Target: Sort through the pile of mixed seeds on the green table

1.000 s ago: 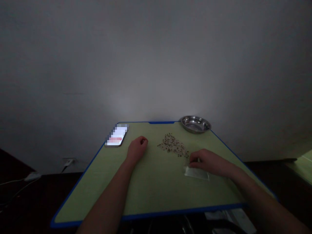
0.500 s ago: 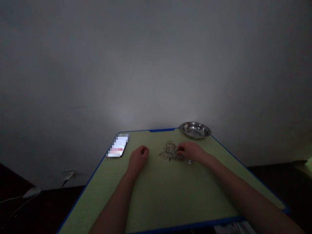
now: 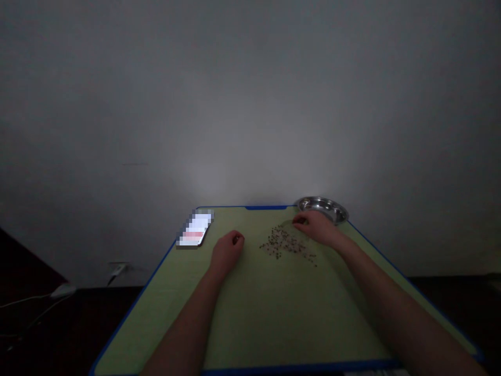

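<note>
A scatter of small dark seeds or beans (image 3: 287, 244) lies on the green table (image 3: 250, 313) with a blue rim. My right hand (image 3: 316, 228) hovers past the far side of the pile, close to a steel bowl (image 3: 327, 207) at the table's far right corner; its fingers are pinched together, and what they hold is too small to make out. My left hand (image 3: 228, 250) rests on the table left of the pile, curled into a loose fist.
A lit phone (image 3: 194, 228) lies at the far left corner of the table. A plain grey wall stands behind. On the dark floor at left lie cables and a white plug (image 3: 62, 290). The room is dim.
My right hand moved from a small clear packet at the near right, over the seed pile, then on toward the steel bowl. The packet is out of sight. My left hand stayed put.
</note>
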